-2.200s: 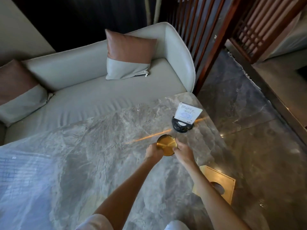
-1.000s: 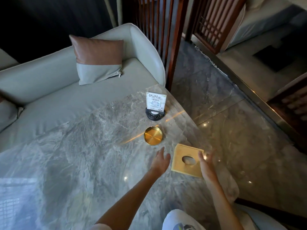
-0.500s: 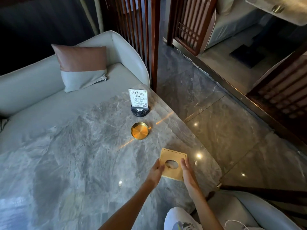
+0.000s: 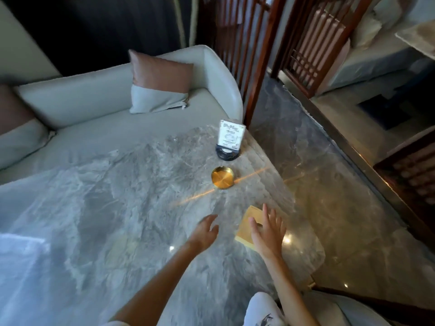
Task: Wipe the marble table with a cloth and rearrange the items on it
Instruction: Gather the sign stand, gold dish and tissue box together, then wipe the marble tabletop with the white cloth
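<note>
The grey marble table (image 4: 113, 220) fills the lower left. Near its right edge lie a flat gold square box with a round hole (image 4: 247, 225), a round gold dish (image 4: 222, 177) and a white card sign on a black round base (image 4: 230, 140), in a row going away from me. My right hand (image 4: 267, 231) hovers open over the square box, fingers spread, covering most of it. My left hand (image 4: 204, 232) is open above bare marble just left of the box. No cloth is in view.
A pale sofa (image 4: 94, 102) with two-tone cushions (image 4: 160, 83) runs along the table's far side. A wooden slat screen (image 4: 254, 43) stands behind the sign. Polished stone floor (image 4: 341, 208) lies to the right. A light seat (image 4: 341, 311) shows at bottom right.
Both hands let go of the square gold box and lifted, fingers now spread. The left hand drew away to the left. The box, dish and sign stay where they were.
</note>
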Tool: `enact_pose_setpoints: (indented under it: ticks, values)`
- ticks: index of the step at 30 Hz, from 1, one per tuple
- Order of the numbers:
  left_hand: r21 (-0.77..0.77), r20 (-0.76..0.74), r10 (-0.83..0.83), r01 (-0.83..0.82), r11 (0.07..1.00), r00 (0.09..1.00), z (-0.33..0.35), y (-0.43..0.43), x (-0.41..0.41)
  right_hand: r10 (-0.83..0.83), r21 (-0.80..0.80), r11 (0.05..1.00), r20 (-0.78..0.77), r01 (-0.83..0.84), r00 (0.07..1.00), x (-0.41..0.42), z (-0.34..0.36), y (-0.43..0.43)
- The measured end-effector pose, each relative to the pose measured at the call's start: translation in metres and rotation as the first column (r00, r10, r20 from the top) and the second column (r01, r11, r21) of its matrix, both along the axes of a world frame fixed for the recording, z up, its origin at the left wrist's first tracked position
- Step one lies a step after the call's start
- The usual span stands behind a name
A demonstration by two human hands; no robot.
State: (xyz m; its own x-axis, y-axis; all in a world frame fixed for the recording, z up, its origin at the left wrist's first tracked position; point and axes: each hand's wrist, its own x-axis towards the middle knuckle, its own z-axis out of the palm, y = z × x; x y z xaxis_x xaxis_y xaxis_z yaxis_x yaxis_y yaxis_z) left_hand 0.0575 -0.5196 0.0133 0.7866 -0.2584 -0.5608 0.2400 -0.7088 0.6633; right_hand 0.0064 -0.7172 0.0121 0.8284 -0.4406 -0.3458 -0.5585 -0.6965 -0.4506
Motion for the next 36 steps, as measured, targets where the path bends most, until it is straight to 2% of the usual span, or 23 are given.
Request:
enact_pose_setpoints:
  ticks: [3, 6, 11, 15, 19, 25, 31, 33, 36]
  values:
    - [0.178, 0.129, 0.011, -0.034, 0.983, 0.992, 0.012, 0.076, -0.009, 0.236, -0.013, 0.972, 0.021, -0.236, 0.972, 0.023, 0.008, 0.058]
    - [0.349, 0.224, 0.061, -0.138, 0.927, 0.973, 0.024, 0.161, -0.03, 0.479, -0.06, 0.876, -0.007, -0.478, 0.878, 0.034, 0.014, 0.131]
    - [0.513, 0.174, 0.247, -0.302, 0.804, 0.953, 0.036, 0.3, -0.1, 0.71, 0.019, 0.704, -0.031, -0.71, 0.703, 0.011, 0.02, 0.264]
    - [0.561, 0.128, 0.29, -0.311, 0.767, 0.948, 0.042, 0.387, -0.153, 0.751, 0.016, 0.66, -0.034, -0.751, 0.66, -0.023, 0.025, 0.344]
    - [0.604, 0.134, 0.209, -0.247, 0.758, 0.969, 0.044, 0.454, -0.186, 0.757, -0.04, 0.652, -0.021, -0.757, 0.653, -0.06, 0.025, 0.408]
    - [0.616, 0.194, 0.156, -0.244, 0.749, 0.969, 0.05, 0.494, -0.203, 0.751, -0.03, 0.658, -0.053, -0.752, 0.659, -0.087, 0.03, 0.451]
    - [0.566, 0.269, 0.292, -0.396, 0.724, 0.918, 0.051, 0.514, -0.219, 0.819, -0.01, 0.57, -0.076, -0.821, 0.569, -0.076, 0.026, 0.475]
    - [0.548, 0.305, 0.36, -0.471, 0.691, 0.882, 0.054, 0.525, -0.221, 0.844, -0.049, 0.528, -0.083, -0.848, 0.531, -0.066, 0.025, 0.491]
    - [0.49, 0.281, 0.5, -0.57, 0.66, 0.82, 0.056, 0.549, -0.225, 0.865, -0.052, 0.487, -0.108, -0.872, 0.49, -0.069, 0.027, 0.519]
